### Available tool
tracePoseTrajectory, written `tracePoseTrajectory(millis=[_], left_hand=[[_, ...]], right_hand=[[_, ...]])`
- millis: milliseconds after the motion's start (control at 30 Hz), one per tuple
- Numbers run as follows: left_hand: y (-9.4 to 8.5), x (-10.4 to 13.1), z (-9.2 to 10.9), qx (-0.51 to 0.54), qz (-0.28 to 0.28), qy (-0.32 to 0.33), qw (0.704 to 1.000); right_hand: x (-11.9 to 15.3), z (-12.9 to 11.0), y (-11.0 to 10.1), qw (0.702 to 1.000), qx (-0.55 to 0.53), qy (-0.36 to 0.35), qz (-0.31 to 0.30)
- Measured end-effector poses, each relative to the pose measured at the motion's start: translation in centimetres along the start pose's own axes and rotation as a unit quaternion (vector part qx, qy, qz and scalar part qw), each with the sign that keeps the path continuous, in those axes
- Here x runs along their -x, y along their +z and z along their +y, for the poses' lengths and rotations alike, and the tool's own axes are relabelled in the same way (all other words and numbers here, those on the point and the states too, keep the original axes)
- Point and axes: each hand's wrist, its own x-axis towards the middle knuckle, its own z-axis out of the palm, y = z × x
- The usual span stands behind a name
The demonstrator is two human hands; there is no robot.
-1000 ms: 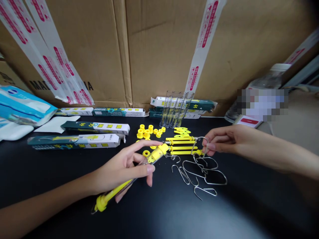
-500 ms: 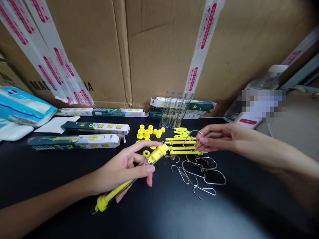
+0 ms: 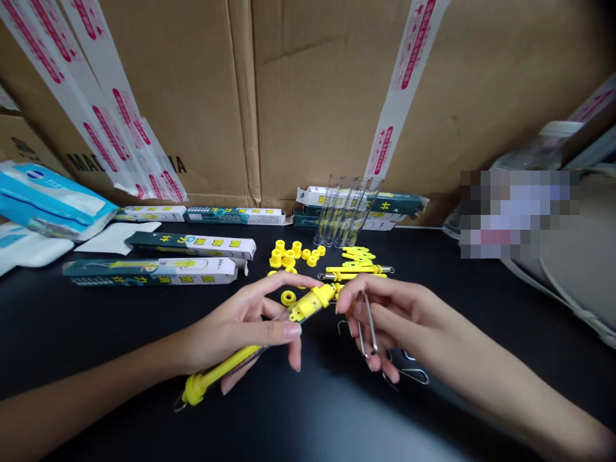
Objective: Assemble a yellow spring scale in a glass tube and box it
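My left hand (image 3: 255, 327) is wrapped round a clear tube with yellow parts inside (image 3: 305, 307). The tube slants up to the right, with a yellow collar and small wire loop at its lower end. Close to its upper end, my right hand (image 3: 389, 321) holds a bent metal hook (image 3: 369, 324) between its fingers. Behind the hands lie several yellow caps (image 3: 289, 258), yellow flat pieces (image 3: 356, 255) and yellow rods with springs (image 3: 360, 270). More metal hooks (image 3: 418, 375) lie partly hidden below my right hand.
Clear tubes (image 3: 344, 212) stand upright before green and white boxes (image 3: 409, 204). More boxes (image 3: 154, 271) lie at the left, by a blue tissue pack (image 3: 52, 199). A large cardboard box (image 3: 308, 96) stands behind. A plastic bottle (image 3: 534, 151) and beige bag (image 3: 587, 250) are at the right.
My right hand has moved left and down with the hook, which has turned, and now is beside the tube's upper end. My left hand keeps its hold; the view has shifted slightly.
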Motion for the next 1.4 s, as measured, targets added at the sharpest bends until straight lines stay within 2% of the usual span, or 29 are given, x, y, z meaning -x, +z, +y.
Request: tracePoseTrajectory(millis=[100, 200, 400, 767, 867, 1000, 1167, 1400], left_hand=[[0.0, 0.1, 0.0, 0.014, 0.004, 0.001, 1.000], [0.0, 0.0, 0.0, 0.019, 0.011, -0.008, 1.000], [-0.1, 0.0, -0.1, 0.020, 0.012, -0.003, 1.000], [0.3, -0.1, -0.2, -0.024, 0.020, -0.015, 0.999], [0.3, 0.0, -0.1, -0.036, 0.019, -0.014, 0.999], [0.3, -0.1, -0.2, -0.050, 0.019, -0.017, 0.998], [0.2, -0.2, -0.4, -0.036, 0.012, -0.015, 0.999], [-0.3, -0.1, -0.3, 0.016, -0.007, -0.025, 1.000]], right_hand=[[-0.1, 0.2, -0.4, 0.999, 0.019, 0.039, 0.007], [-0.1, 0.1, -0.6, 0.998, -0.009, 0.061, 0.005], [0.3, 0.1, -0.5, 0.990, -0.094, 0.090, -0.056], [0.0, -0.2, -0.4, 0.985, -0.138, 0.077, -0.064], [-0.1, 0.3, 0.0, 0.994, -0.081, 0.037, -0.057], [-0.2, 1.4, 0.7, 0.995, 0.055, -0.077, 0.019], [0.1, 1.7, 0.7, 0.955, 0.243, -0.160, 0.055], [0.1, 1.4, 0.4, 0.913, 0.339, -0.196, 0.116]])
